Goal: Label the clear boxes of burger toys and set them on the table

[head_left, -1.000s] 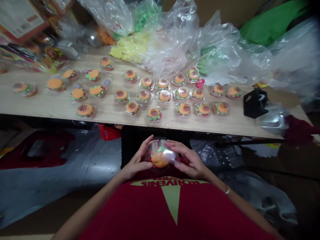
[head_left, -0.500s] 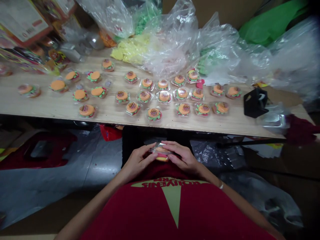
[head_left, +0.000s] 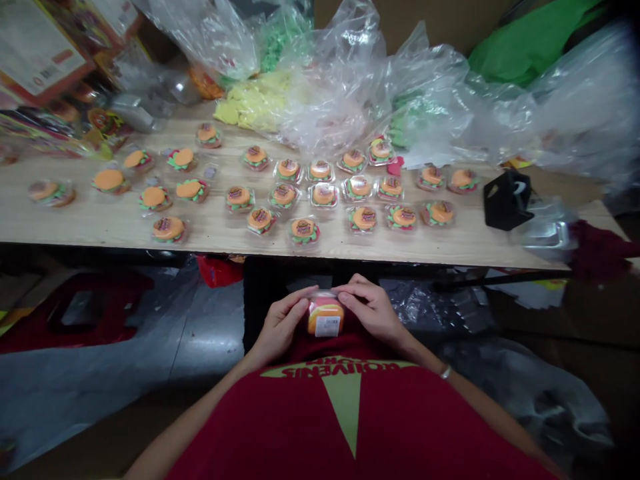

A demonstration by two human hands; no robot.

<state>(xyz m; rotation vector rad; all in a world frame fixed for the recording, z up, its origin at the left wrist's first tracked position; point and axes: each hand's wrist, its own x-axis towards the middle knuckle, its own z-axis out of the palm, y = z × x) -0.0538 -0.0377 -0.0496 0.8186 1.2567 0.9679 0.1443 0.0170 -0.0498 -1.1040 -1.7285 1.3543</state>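
Both my hands hold one small clear plastic case [head_left: 325, 317] with an orange burger-shaped toy inside, low over my lap. A white label on the case faces me. My left hand [head_left: 281, 325] pinches its left side and my right hand [head_left: 371, 312] pinches its right side, fingers closed on it. Ahead, on the wooden table [head_left: 450, 248], several like burger cases [head_left: 303, 230] lie spread in loose rows.
Crumpled clear plastic bags [head_left: 345, 87] with yellow and green pieces fill the table's back. A black block [head_left: 506, 199] and a stack of empty clear cases [head_left: 546, 235] sit at the right. Printed boxes [head_left: 40, 47] stand at the far left. A red stool [head_left: 75, 308] is under the table.
The case has been turned in my hands: its labelled side now faces me, and both hands have closed in on its edges.
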